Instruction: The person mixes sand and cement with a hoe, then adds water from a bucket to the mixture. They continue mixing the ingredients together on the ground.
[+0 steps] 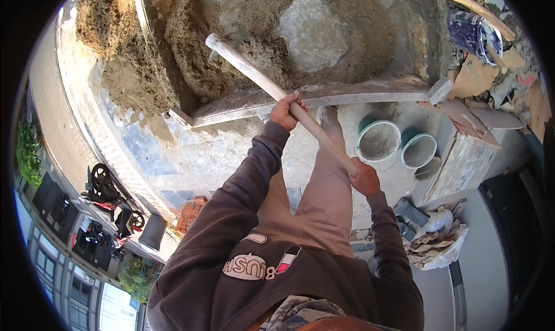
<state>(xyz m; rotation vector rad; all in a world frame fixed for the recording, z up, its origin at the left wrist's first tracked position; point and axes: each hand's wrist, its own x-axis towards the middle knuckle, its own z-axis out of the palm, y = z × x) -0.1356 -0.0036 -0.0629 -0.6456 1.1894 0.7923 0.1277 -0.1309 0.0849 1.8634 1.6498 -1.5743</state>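
Both hands grip the long wooden handle (323, 136) of a hoe-like tool, held slantwise in front of my legs. My left hand (287, 111) wraps it near the middle, and my right hand (365, 177) holds its lower end. At the far end a small part of the metal head (213, 55) shows; the rest cannot be seen. That end lies over a heap of damp sand or mortar mix (190, 49) inside a board-edged mixing trough (338, 98). A pale grey patch of powder or wet mix (313, 34) lies in the trough's middle.
Two buckets (378, 141) with grey residue stand right of my leg. A dark paint bucket (468, 34) sits among rubble at upper right. Stacked bricks (190, 214) are at left, with a parked motorcycle (108, 196) beyond. A rubbish sack (442, 244) lies at right.
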